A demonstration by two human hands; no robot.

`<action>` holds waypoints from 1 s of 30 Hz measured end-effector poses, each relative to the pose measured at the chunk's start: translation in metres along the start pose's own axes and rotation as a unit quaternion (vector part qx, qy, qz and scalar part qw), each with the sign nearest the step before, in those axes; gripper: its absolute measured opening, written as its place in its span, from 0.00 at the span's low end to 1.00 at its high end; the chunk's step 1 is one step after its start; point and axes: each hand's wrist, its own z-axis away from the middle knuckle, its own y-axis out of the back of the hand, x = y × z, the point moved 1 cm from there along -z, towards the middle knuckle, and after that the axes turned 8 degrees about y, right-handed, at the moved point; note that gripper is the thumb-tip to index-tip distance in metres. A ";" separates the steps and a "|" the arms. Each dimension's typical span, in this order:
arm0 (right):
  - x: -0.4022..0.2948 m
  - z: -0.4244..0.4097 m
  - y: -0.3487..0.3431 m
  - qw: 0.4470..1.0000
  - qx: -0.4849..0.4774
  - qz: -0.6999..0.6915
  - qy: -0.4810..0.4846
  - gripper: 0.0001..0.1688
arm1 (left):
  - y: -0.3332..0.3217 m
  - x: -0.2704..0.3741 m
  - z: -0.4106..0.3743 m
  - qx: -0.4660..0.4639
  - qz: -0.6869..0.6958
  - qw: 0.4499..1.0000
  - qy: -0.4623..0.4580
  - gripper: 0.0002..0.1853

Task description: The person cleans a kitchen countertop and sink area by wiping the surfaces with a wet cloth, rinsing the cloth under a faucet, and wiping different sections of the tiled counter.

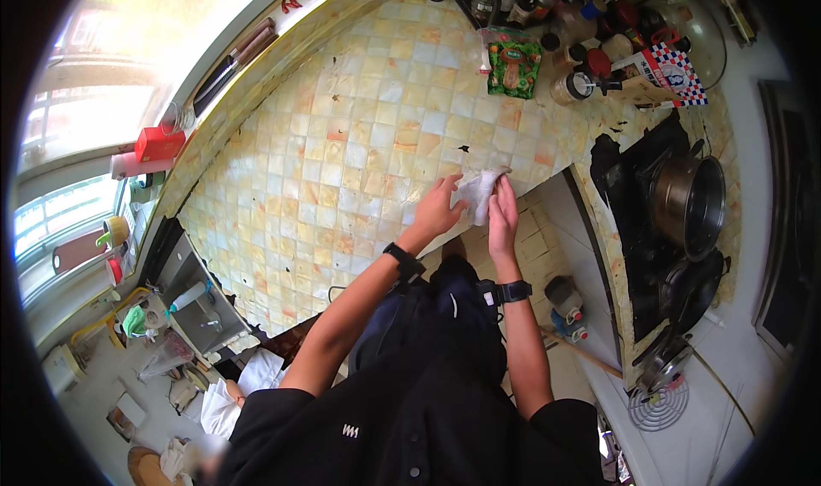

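Note:
A crumpled white cloth (478, 194) is at the front edge of the tiled-pattern countertop (359, 140), between my two hands. My right hand (503, 220) is against the cloth's right side, fingers stretched along it and the thumb towards me, gripping it. Left of the cloth, my left hand (438, 209) has its fingers spread and slightly curled. Its fingertips come close to the cloth, and whether they touch it is hard to tell. Black bands are on both wrists.
Sauce bottles and jars (545, 2) crowd the back right, beside a green food packet (514, 68). A metal pot (689, 207) stands on the black stove at right. Knives (237, 63) lie on the windowsill. A sink (208, 306) is at left; another person's arm (234, 393) shows nearby.

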 end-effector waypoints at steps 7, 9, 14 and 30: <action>0.001 -0.014 0.000 0.911 0.034 0.409 -0.040 0.29 | -0.020 -0.006 -0.025 -0.001 -0.213 0.974 0.081 0.12; 0.002 -0.018 -0.003 0.854 0.005 0.520 -0.015 0.28 | -0.023 -0.011 -0.024 0.003 -0.226 0.970 0.085 0.11; 0.008 -0.025 -0.009 0.757 -0.039 0.650 0.059 0.23 | -0.016 -0.001 -0.016 0.051 -0.157 0.983 0.076 0.12; 0.010 -0.048 0.026 0.880 0.026 0.472 0.055 0.11 | -0.028 0.004 -0.032 0.008 -0.166 0.979 0.116 0.13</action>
